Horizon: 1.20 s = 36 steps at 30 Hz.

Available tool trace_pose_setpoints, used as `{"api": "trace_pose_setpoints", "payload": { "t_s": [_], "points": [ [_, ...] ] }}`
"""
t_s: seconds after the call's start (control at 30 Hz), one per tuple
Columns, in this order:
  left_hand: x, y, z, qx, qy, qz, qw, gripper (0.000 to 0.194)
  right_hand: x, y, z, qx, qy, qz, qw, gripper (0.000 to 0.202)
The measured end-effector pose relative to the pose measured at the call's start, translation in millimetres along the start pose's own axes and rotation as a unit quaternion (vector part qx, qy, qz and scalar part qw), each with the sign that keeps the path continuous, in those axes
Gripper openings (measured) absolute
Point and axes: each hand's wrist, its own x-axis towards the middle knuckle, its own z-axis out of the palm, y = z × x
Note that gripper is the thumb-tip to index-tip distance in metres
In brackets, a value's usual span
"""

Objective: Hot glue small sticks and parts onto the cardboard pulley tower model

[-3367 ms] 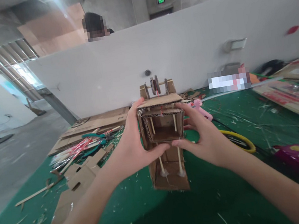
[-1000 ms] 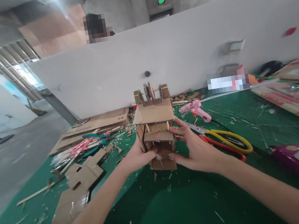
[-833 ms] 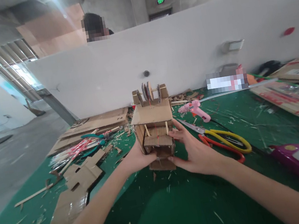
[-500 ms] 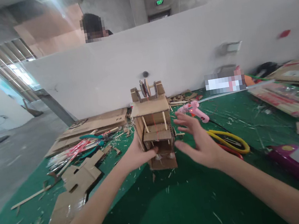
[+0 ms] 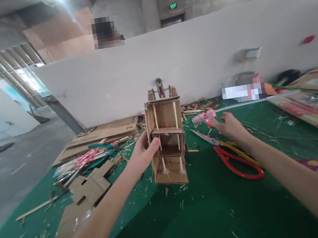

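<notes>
A tall cardboard frame (image 5: pixel 164 115) with wooden sticks inside and a disc wheel (image 5: pixel 159 88) on top stands tilted on the green table. My left hand (image 5: pixel 146 150) grips its left side, thumb over the front edge. To the right, my right hand (image 5: pixel 231 127) is at the pink glue gun (image 5: pixel 204 117), its fingers over the handle and partly curled; the handle is mostly hidden behind them. Scissors with red and yellow handles (image 5: pixel 239 166) lie under and beside my right wrist, their blades pointing toward the frame.
Cardboard scraps (image 5: pixel 92 184), teal-handled pliers (image 5: pixel 101 146) and wrapped sticks (image 5: pixel 77 162) lie on the left. A purple item (image 5: pixel 312 164) and packaged sticks (image 5: pixel 311 111) are on the right. Behind the table rises a white partition (image 5: pixel 197 56), with a person's head (image 5: pixel 104 31) beyond it.
My right hand has moved from beside the frame rightward to the glue gun. The frame has tipped back, showing more of its inner shelves. My left hand still holds it.
</notes>
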Motion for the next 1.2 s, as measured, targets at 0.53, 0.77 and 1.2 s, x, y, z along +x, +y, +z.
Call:
{"api": "trace_pose_setpoints", "payload": {
  "t_s": [0.53, 0.77, 1.2],
  "points": [
    [6.8, -24.5, -14.5, 0.071, 0.163, 0.130, 0.975, 0.059, -58.0, -31.0, -31.0, -0.161, -0.040, -0.137, 0.977, 0.028],
    [0.7, -44.1, -5.0, 0.023, 0.083, 0.143, 0.986, 0.065, -105.1, -53.2, -21.5, -0.301, -0.205, -0.335, 0.869, 0.025],
    [-12.1, -32.8, 18.9, 0.159, 0.042, 0.065, 0.984, 0.093, -93.7, -39.2, -17.1, -0.293, -0.162, -0.292, 0.896, 0.026]
  ]
}}
